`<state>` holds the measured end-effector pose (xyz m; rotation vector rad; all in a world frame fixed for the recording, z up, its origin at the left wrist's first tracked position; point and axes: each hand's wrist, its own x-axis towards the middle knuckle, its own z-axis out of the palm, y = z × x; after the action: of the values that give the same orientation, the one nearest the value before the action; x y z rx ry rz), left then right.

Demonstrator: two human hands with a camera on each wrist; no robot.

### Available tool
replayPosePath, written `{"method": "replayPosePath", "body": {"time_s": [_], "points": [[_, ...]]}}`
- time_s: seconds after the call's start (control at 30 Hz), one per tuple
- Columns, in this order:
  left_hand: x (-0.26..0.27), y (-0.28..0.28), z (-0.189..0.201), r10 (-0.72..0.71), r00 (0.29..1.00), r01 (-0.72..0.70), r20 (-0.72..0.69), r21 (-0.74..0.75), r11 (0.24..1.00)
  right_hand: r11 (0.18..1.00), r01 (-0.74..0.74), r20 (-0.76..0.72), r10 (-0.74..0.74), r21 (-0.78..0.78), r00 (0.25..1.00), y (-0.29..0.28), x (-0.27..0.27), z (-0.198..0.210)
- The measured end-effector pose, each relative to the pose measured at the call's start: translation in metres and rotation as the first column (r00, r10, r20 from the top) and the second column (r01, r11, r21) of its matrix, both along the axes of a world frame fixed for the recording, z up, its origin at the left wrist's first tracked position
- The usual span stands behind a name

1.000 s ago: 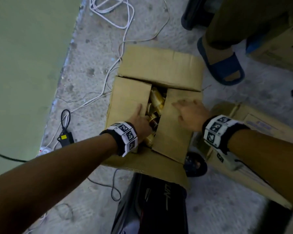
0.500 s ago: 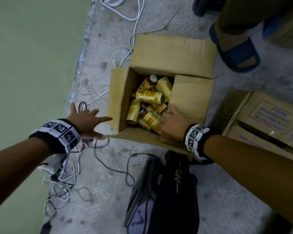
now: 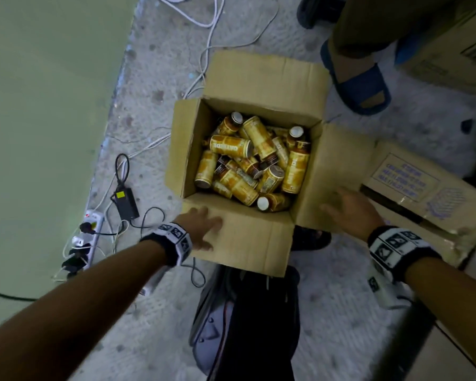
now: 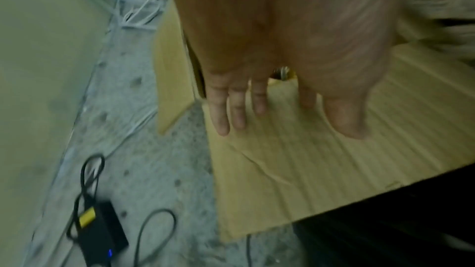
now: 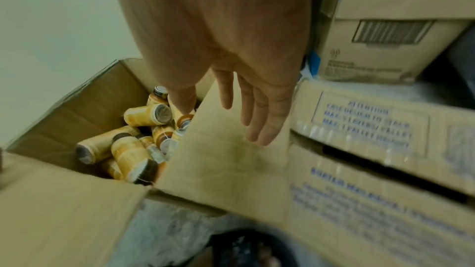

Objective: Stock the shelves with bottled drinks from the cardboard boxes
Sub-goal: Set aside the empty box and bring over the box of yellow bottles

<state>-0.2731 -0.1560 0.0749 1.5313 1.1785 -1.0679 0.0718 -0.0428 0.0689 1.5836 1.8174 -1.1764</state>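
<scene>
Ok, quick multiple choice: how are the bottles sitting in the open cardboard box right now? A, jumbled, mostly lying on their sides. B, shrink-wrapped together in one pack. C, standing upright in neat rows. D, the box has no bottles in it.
A: the bottles lie piled at mixed angles inside the open cardboard box, many on their sides with caps pointing different ways, and no wrap shows around them.

Dim, greenish light; wrist views seem motion-blurred, edges bent by wide-angle distortion.
</scene>
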Motion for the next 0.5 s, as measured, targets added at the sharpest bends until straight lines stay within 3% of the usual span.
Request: {"method": "replayPosePath", "body": {"time_s": [0.1,0.2,0.3,0.4,0.5], "points": [[0.026,-0.01,-0.025,0.223,0.971,-0.201,-0.091,0.205,0.958,0.961,0.271,-0.035,-0.273,-0.054,0.961,-0.008,-0.032,-0.022],[0.034,-0.017,-0.045,0.364,0.929,-0.319,-0.064,0.36,0.877,0.842,0.54,0.043,-0.539,-0.022,0.841,-0.002,-0.057,-0.044],[0.025,-0.011,-0.044,0.584,0.811,-0.505,0.043,0.557,0.659,0.83,0.557,0.237,-0.535,-0.034,0.811,0.009,-0.073,-0.063],[-0.001,0.028,-0.044,0.697,0.717,-0.437,0.008,0.784,0.44,0.824,0.567,0.349,-0.527,-0.014,0.775,0.023,-0.082,-0.073],[-0.018,0.08,-0.054,0.882,0.465,-0.673,0.078,0.678,0.295,0.839,0.54,0.402,-0.516,0.06,0.756,0.035,-0.085,-0.08]]}}
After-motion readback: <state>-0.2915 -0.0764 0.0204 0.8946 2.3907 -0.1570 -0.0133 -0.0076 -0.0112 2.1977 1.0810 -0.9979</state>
